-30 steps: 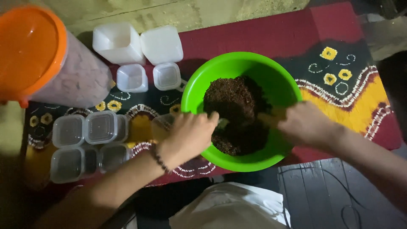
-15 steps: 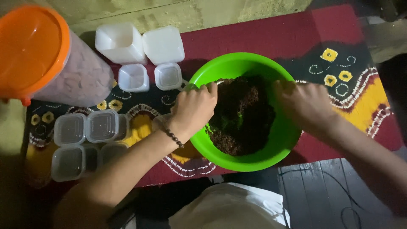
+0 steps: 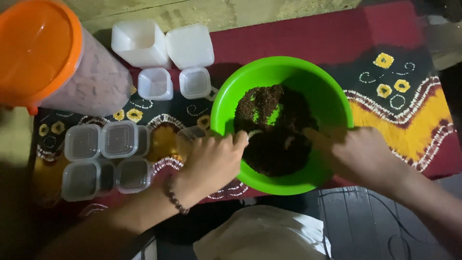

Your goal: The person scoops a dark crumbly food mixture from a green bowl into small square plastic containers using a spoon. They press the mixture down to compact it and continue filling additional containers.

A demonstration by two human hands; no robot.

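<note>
Both hands have slid down to the near side of the green bowl since half a second ago. My left hand curls shut on something I cannot make out; my right hand pokes flat fingers into the crumbly brown mix, straight ahead between them, on the patterned cloth
</note>
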